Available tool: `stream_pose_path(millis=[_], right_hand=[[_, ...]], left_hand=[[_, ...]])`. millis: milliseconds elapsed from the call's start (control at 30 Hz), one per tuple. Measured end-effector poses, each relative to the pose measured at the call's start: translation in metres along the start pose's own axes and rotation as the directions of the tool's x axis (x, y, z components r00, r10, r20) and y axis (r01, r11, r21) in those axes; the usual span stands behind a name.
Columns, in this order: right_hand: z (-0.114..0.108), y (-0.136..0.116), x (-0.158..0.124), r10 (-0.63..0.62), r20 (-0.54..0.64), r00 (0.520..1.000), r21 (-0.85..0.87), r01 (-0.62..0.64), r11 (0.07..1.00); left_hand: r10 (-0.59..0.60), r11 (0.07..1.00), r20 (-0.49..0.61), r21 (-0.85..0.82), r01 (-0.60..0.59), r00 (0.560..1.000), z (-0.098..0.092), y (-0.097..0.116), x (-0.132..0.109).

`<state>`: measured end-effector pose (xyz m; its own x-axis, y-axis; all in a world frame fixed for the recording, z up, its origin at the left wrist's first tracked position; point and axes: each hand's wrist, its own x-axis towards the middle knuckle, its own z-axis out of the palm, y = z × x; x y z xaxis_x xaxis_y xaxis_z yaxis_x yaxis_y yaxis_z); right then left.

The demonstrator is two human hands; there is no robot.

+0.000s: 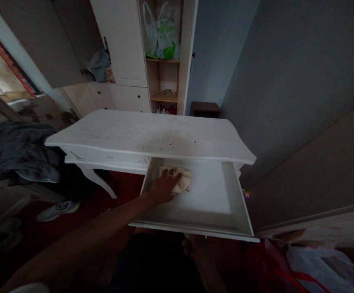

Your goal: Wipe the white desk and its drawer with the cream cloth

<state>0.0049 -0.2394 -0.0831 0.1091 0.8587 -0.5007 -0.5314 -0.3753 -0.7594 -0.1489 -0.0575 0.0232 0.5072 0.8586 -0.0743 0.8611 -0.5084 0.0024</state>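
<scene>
My left hand (163, 186) reaches into the open drawer (240, 211) of a white table (152, 134). Its fingers are closed on a crumpled cream cloth (185, 179), which lies at the drawer's back left. The rest of the drawer floor is bare white. Below the drawer's front edge, a dim skin-coloured shape (192, 247) may be my right hand. It is too dark to make out any fingers.
A white wardrobe (124, 49) with open shelves and plastic bags (161, 36) stands behind the table. Dark clothes (15, 150) are piled at the left and a shoe (57, 209) lies on the red floor. A grey wall is on the right, with a white bag (323, 268) low right.
</scene>
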Motion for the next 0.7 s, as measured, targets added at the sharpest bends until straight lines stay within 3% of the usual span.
stream_pose_path(millis=[133,267,500,700], right_hand=[[-0.002,0.004,0.001,-0.015,0.01,1.0,0.017,0.015,1.0],[-0.004,0.009,0.002,-0.057,0.015,0.998,0.041,0.056,0.998],[-0.001,0.009,0.008,0.009,0.021,1.0,0.053,-0.01,0.999],[-0.004,0.006,0.004,0.005,0.102,0.995,0.026,-0.008,1.0]], left_hand=[[-0.168,0.986,-0.116,-0.012,0.168,0.979,-0.006,-0.014,0.019],[-0.278,0.961,-0.101,-0.02,0.277,0.955,-0.013,-0.013,0.042],[-0.198,0.977,-0.145,-0.112,0.183,0.969,-0.008,0.018,0.069],[-0.055,0.995,-0.148,-0.09,0.042,0.987,-0.004,0.079,0.097]])
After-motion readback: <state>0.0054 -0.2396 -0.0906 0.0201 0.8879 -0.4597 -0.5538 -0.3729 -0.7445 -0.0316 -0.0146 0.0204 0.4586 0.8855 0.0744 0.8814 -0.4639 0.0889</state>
